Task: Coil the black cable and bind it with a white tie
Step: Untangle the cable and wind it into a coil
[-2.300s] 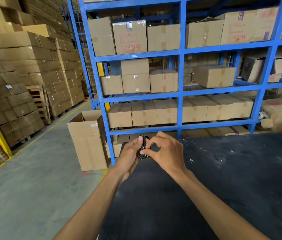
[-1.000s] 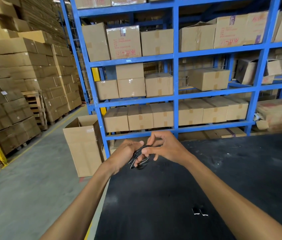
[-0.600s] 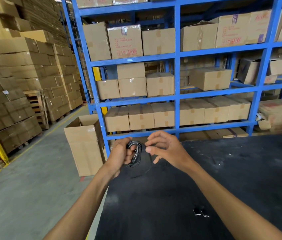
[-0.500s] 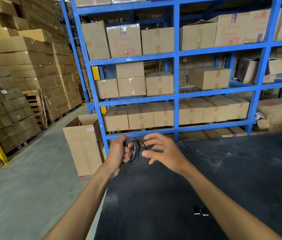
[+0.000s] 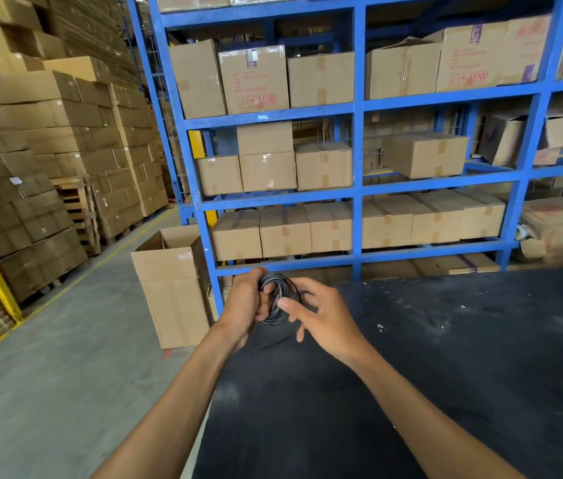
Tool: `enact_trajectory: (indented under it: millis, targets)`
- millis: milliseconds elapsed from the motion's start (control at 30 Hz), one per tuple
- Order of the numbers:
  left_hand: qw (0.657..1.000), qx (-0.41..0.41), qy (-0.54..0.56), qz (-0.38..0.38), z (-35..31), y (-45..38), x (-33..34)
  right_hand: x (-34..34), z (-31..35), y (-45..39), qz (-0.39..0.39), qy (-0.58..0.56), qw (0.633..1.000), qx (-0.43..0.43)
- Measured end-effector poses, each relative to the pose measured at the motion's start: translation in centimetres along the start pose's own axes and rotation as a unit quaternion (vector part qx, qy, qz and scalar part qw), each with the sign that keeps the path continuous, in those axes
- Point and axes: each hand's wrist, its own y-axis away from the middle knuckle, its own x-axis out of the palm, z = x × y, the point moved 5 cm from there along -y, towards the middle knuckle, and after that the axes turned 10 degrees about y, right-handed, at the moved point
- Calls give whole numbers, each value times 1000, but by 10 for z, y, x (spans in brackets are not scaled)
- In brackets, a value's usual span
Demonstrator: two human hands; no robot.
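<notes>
Gripping the cable (image 5: 274,299) coil in the left hand (image 5: 243,304), fingers curled round one side so the loops can't spring apart, held up over the near edge of the black table (image 5: 411,375). Right hand (image 5: 321,319) sits just beside it, thumb & fingers half spread, tips at the coil's right rim, prob. steadying the last loop. Can't tell if it's pinching a strand. No white tie in sight yet, so binding's not begun imo.
</notes>
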Motion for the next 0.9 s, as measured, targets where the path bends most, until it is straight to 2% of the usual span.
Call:
enact_trajectory:
  millis: [133, 267, 400, 567, 700, 767, 900]
  targets:
    - [1000, -7, 16, 14, -3, 0, 2, 6, 3, -1, 20, -31, 999, -13]
    - [1000, 1, 16, 4, -7, 0, 3, 9, 5, -1, 2, -26, 1000, -5]
    - [999, 35, -3, -22, -12, 0, 5, 8, 6, -2, -61, 22, 998, 9]
    - [997, 60, -6, -40, -23, -3, 11, 2, 19, -10, -76, 85, 993, 21]
    - [993, 91, -58, -47, -34, -6, 17, -5, 27, -17, -97, 151, 983, 38]
    - [989, 107, -95, -29, -38, -7, 19, -9, 30, -18, -101, 174, 979, 39]
    - [985, 99, -103, 92, -39, 3, 26, -19, 39, -19, -110, 243, 964, 9]
